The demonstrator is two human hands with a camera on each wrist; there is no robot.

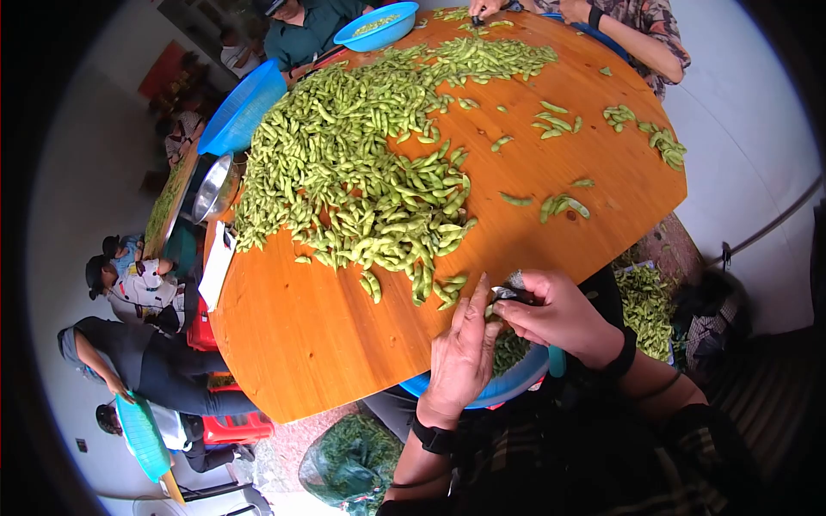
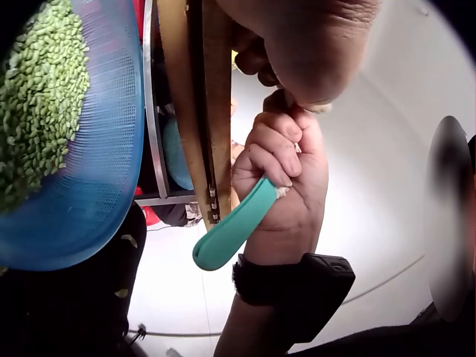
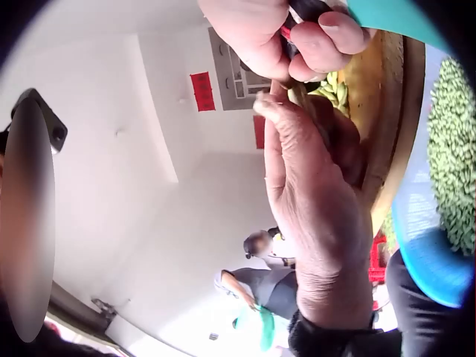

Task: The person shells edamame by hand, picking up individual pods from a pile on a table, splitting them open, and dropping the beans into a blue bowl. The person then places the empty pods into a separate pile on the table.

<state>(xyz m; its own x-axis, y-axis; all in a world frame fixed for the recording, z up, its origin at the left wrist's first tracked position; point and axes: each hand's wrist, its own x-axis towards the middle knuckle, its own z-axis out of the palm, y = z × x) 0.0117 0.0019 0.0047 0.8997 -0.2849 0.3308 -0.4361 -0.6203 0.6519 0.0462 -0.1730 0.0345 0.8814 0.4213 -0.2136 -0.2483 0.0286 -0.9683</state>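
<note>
Over the near edge of the wooden table (image 1: 318, 348), both hands meet at their fingertips. My left hand (image 1: 465, 357) pinches a green soybean pod (image 1: 491, 313) between thumb and fingers; the fingers partly cover the pod. My right hand (image 1: 564, 314) grips a small tool with a teal handle (image 2: 236, 227), whose loop sticks out below the curled fingers; a dark piece shows at the thumb. Below the hands sits a blue basket (image 1: 508, 396). In the left wrist view, shelled green beans (image 2: 44, 97) fill it. A large heap of pods (image 1: 361, 163) covers the table beyond.
Loose pods (image 1: 559, 206) lie right of the heap. Farther off stand a blue basket (image 1: 245, 107), a steel bowl (image 1: 213, 189) and another blue basin (image 1: 376, 30). A person (image 1: 632, 39) works across the table. A net bag (image 1: 348, 464) and a crate of pods (image 1: 644, 305) are on the floor.
</note>
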